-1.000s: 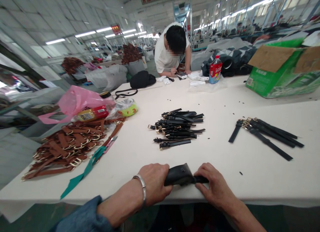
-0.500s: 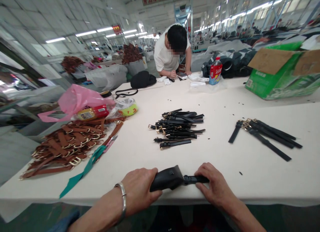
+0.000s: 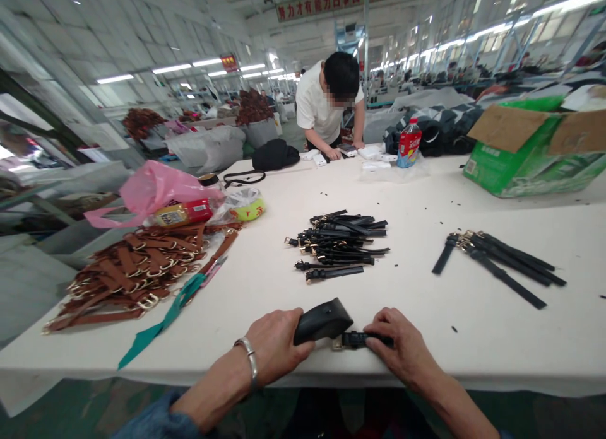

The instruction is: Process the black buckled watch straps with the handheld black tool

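My left hand (image 3: 277, 344), with a silver bangle on its wrist, is closed around one end of a smooth black curved piece (image 3: 322, 321) bearing a small knob; its exact kind is unclear. My right hand (image 3: 398, 338) pinches a short black buckle strap (image 3: 353, 340) low over the table's front edge. A metal buckle (image 3: 337, 345) shows at the strap's left end, just under the black piece's wide end. Whether the two touch, I cannot tell. Beyond my hands lies a pile of black buckle straps (image 3: 341, 237).
More black straps (image 3: 502, 262) lie at right on the white table (image 3: 265, 256). Brown straps (image 3: 137, 269), teal cloth (image 3: 165, 319) and a pink bag (image 3: 151, 190) are left. A green box (image 3: 530, 155), a red-labelled bottle (image 3: 409, 144) and a co-worker (image 3: 326, 105) are at the back.
My left hand has lifted and tilted the black piece, its wide end now higher. The strap's buckle end has come into sight beneath it. My right hand keeps its pinch.
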A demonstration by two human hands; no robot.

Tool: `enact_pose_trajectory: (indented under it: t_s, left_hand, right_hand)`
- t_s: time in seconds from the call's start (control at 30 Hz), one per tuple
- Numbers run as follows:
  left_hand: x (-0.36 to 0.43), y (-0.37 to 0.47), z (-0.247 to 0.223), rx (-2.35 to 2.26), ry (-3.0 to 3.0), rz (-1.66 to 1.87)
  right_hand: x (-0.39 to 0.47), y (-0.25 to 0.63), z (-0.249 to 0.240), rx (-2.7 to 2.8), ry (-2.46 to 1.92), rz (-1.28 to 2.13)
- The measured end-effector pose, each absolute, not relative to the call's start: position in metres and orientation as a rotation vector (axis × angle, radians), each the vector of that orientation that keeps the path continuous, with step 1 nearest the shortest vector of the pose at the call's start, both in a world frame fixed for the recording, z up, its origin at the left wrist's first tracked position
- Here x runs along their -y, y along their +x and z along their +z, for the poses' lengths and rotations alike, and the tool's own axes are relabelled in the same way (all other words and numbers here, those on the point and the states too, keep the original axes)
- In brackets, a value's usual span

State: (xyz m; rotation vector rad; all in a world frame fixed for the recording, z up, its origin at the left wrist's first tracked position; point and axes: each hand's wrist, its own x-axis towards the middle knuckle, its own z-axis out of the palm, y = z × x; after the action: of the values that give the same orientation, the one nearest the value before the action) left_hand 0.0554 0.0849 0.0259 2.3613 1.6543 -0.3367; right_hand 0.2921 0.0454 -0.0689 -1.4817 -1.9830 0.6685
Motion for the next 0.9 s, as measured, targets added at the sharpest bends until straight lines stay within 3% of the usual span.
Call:
enact_pose_trajectory:
  t_s: [0.33, 0.67, 0.9]
  left_hand:
    - [-0.06, 0.022, 0.037, -1.718, 2.273, -0.334]
    - [-0.052, 0.039, 0.044, -1.589, 2.275, -0.561]
    - [-0.061, 0.055, 0.041, -1.539, 2.37, -0.554]
  right_hand:
    - [-0.048, 0.279, -0.073, 2.146, -1.26, 0.309]
    - [-0.047, 0.283, -0.072, 2.145, -1.127, 0.616]
    - [-0.051, 0.282, -0.071, 2.125, -1.196, 0.638]
